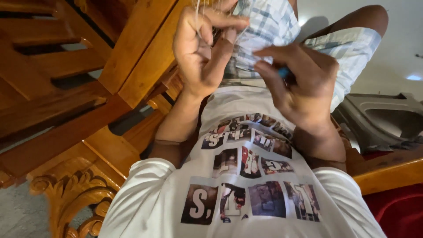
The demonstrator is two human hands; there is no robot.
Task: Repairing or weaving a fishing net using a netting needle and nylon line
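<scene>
Nearest us, a white T-shirt [246, 185] with square photo-and-letter patches. Above it, our left hand [203, 48] pinches pale threads [198, 17] between thumb and fingers; our right hand [304, 83] closes round a small blue object [283, 72] — just beside. Plaid shorts [273, 26] beyond.

obstacles: I see a wooden chair frame [132, 53] close on the left of the left hand [200, 48] | right: grey plastic chair [383, 119] near the right hand [304, 83] | free room: narrow gap between both hands, over the plaid shorts [269, 26]
</scene>
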